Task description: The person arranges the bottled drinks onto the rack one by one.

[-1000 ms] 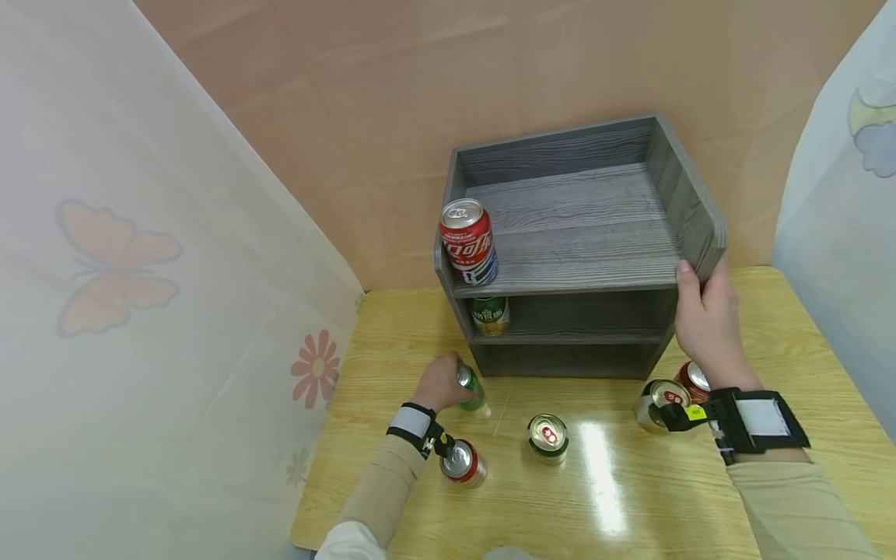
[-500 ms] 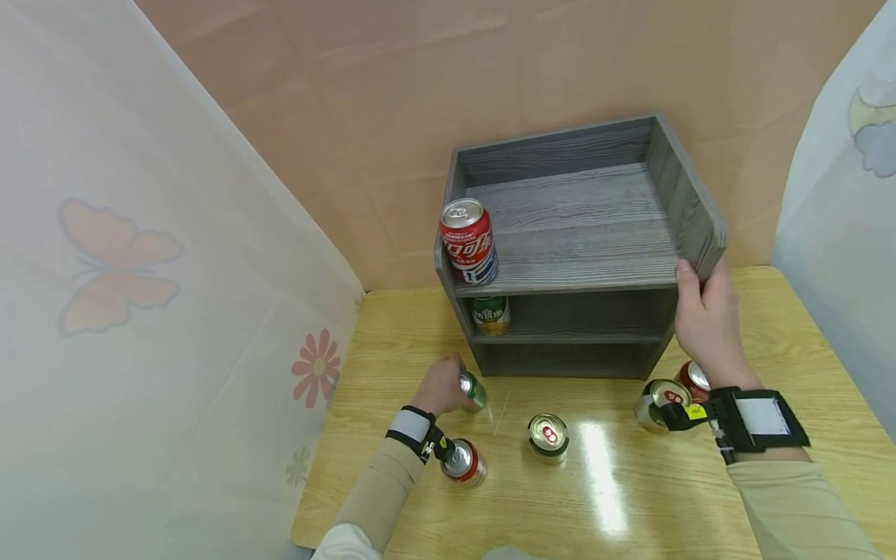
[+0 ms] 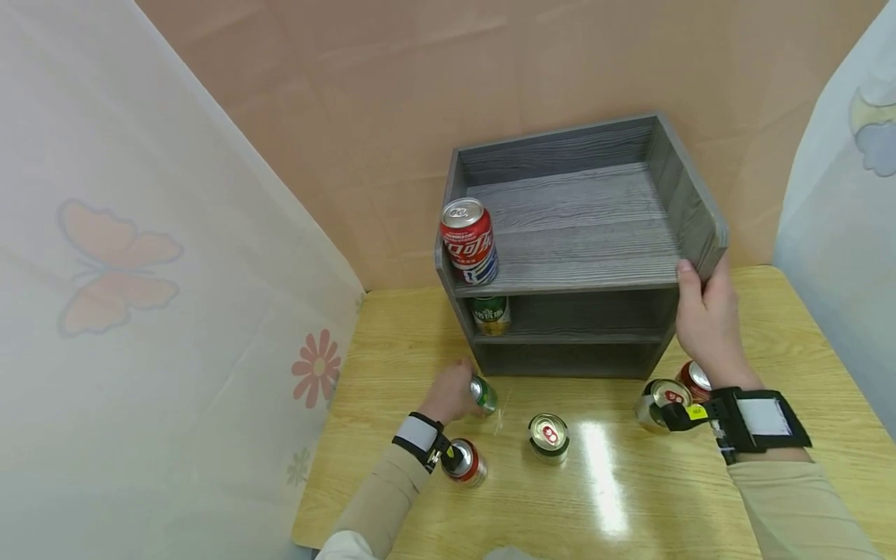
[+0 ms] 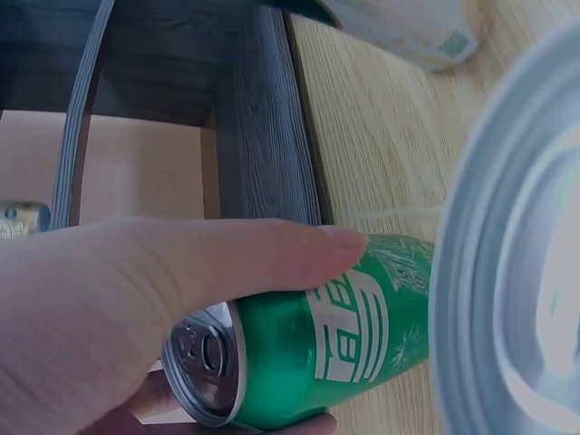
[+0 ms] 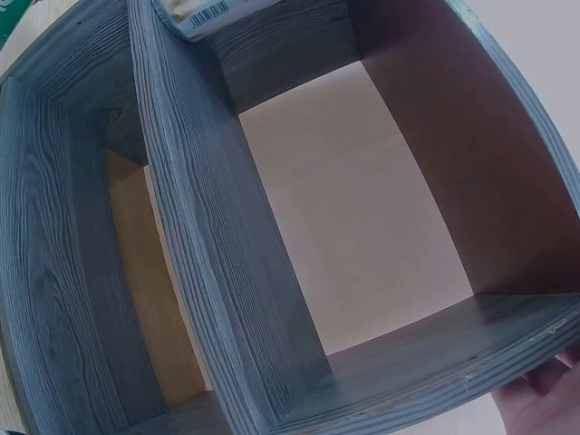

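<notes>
My left hand (image 3: 450, 391) grips a green soda can (image 3: 484, 395) just off the shelf's lower left front corner. In the left wrist view the thumb lies along the top of the green can (image 4: 317, 335), whose tab end faces back toward the palm. My right hand (image 3: 708, 315) holds the right side panel of the grey wooden shelf (image 3: 560, 225), thumb at the front edge. A red cola can (image 3: 470, 245) stands on the shelf's top level at the left. Below it, on the middle level, is a green and gold can (image 3: 491, 315).
A red can (image 3: 467, 467) stands beneath my left wrist, its silver lid large in the left wrist view. A gold-topped can (image 3: 549, 435) is at mid-table. Near my right wrist stand another gold-topped can (image 3: 661, 400) and a red can (image 3: 694, 379). Fabric walls enclose the table.
My left hand has moved a little to the right with the green can, toward the shelf's front, and the can has tilted. The right hand and shelf stay put.
</notes>
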### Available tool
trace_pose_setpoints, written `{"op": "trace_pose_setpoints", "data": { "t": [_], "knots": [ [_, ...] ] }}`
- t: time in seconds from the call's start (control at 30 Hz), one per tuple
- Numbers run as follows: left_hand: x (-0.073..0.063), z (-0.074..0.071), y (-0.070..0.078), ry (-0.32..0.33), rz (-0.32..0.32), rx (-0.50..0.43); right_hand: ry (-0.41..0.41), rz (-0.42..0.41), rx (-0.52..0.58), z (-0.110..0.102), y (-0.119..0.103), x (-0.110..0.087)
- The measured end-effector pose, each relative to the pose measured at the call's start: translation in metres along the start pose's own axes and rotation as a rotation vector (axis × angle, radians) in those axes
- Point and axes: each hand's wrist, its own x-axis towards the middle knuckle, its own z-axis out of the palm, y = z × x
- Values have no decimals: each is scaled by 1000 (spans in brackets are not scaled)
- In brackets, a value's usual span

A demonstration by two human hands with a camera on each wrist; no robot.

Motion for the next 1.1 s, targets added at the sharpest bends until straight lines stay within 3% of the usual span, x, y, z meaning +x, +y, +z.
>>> {"op": "trace_pose_setpoints", "data": {
  "t": [0.2,0.47,0.93,1.1],
  "knots": [
    [1,3,8,27,57,5,4,-2,-4,0,0,0],
    [0,8,22,120,139,11,9,-1,-10,-1,1,0],
    [5,16,38,248,125,77,-4,0,-3,-1,1,0],
    [10,19,41,259,115,107,1,-4,-5,-1,0,-1]
  ]
}}
